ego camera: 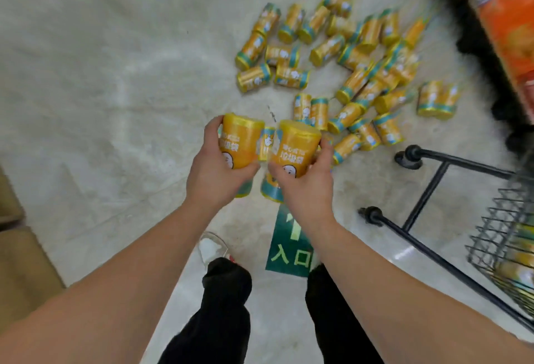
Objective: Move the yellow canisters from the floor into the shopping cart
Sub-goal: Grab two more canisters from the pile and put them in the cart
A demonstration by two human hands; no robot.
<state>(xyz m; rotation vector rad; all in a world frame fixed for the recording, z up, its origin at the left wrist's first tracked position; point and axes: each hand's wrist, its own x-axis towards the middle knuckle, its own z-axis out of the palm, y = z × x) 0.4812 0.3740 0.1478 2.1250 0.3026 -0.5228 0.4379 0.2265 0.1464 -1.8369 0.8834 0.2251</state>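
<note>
My left hand (215, 176) grips one yellow canister (241, 139) and my right hand (306, 187) grips another yellow canister (294, 147), both held side by side above the floor. Each has a yellow lid and a teal band at the base. Several more yellow canisters (346, 63) lie scattered on the pale floor beyond my hands, most on their sides. The wire shopping cart (502, 233) stands at the right edge, with yellow canisters visible inside its basket.
The cart's black frame and wheels (410, 157) reach toward the pile. A green floor sticker (290, 248) lies between my feet. Orange shelf goods (508, 22) stand at the upper right. Brown cardboard (20, 256) sits at the left edge.
</note>
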